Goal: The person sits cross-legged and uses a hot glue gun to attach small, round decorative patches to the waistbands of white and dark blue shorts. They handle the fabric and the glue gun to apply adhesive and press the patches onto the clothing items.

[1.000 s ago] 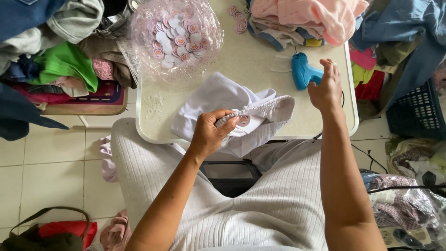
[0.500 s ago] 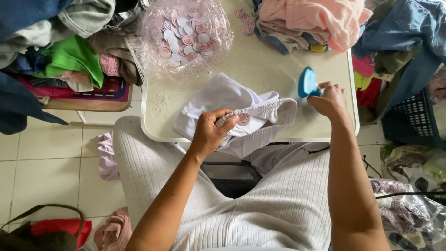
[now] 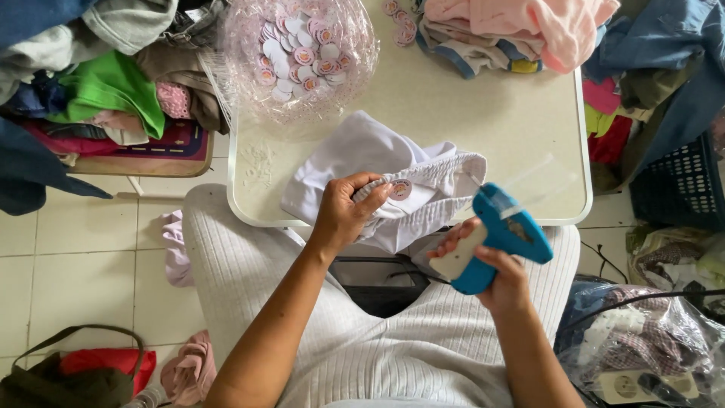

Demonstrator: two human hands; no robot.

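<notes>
At the near edge of the white tabletop (image 3: pixel 468 113), a folded white garment (image 3: pixel 362 162) lies with its ribbed hem hanging just over the rim toward the person's lap. The left hand (image 3: pixel 343 215) pinches that hem, its grip closed narrow on the cloth, with a small round tag (image 3: pixel 400 189) lying on the fabric just beside the fingertips. The right hand (image 3: pixel 495 276) is wrapped around the handle of a blue tagging gun (image 3: pixel 502 234), its grip closed on the tool, which is held above the lap with its nose pointing up toward the garment, close to the hem but not touching it. Farther back on the tabletop sits a clear plastic bag (image 3: pixel 302 60) full of round tags. Heaps of clothing (image 3: pixel 521 26) crowd the far end, and more clothes, among them a green piece (image 3: pixel 113 94), are piled off to the left. A dark basket (image 3: pixel 680 189) stands at the right.
</notes>
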